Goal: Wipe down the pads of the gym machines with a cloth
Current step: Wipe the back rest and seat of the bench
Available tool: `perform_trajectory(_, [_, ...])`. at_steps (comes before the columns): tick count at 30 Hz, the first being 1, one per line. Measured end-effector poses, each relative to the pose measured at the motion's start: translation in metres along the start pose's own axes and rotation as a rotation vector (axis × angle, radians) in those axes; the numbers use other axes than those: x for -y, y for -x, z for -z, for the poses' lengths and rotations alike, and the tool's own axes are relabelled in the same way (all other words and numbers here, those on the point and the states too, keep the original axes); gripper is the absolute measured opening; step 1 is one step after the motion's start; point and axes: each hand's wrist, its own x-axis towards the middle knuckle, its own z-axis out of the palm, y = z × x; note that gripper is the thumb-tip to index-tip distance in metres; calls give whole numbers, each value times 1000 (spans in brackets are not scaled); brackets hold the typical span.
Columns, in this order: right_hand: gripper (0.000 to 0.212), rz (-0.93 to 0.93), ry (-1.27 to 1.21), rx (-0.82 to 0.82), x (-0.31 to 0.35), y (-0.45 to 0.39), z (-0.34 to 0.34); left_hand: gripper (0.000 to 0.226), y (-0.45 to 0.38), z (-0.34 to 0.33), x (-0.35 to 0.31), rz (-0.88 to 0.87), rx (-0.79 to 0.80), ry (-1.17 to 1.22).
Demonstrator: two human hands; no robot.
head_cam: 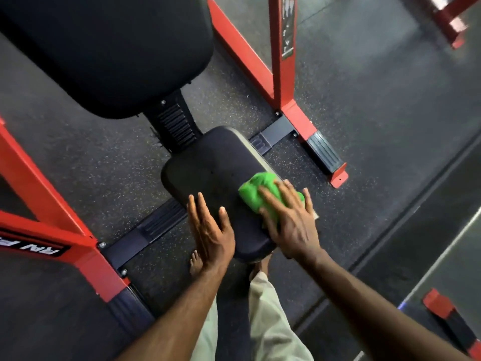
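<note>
Beyond both hands, far side: large black back pad, dark, angled, not touched. Flanking it, red machine frame, uprights bolted to black cross-bars on speckled rubber floor.

Directly under the hands: smaller black seat pad, near end toward the person, a pale strip showing along its right edge.

On the seat pad's right near corner: green cloth, bunched, pinned flat beneath the right hand. Fingers spread and straight over the cloth, pressing rather than clutching; hand released, nothing curled round the fabric.

Left of the cloth, at the seat pad's left near edge: left hand, fingers extended, empty, appears to rest against or just over the pad's side. Contact not certain.

Below the hands: bare feet and pale trousers, partly hidden by the pad.

Step in hand, by judgement: wiping the seat pad, stroke at its right near corner. Most of the pad ahead of the cloth looks still to cover. Next move calls for steady downward pressure while sliding the cloth away and leftward across the surface, then on to the back pad beyond.
</note>
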Motion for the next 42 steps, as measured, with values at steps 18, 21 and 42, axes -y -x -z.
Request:
perform_trajectory(18, [65,100,-108,226,55,-98,-24,69,6,-15,-9,441,-206,257])
perform_trajectory(21, [55,684,-102,352,61,-94,-32,64,-1,-16,-7,463,-256,309])
perform_trajectory(42, [51,738,-111,349,114,-209,-77,50,-6,-29,-4,649,-499,606])
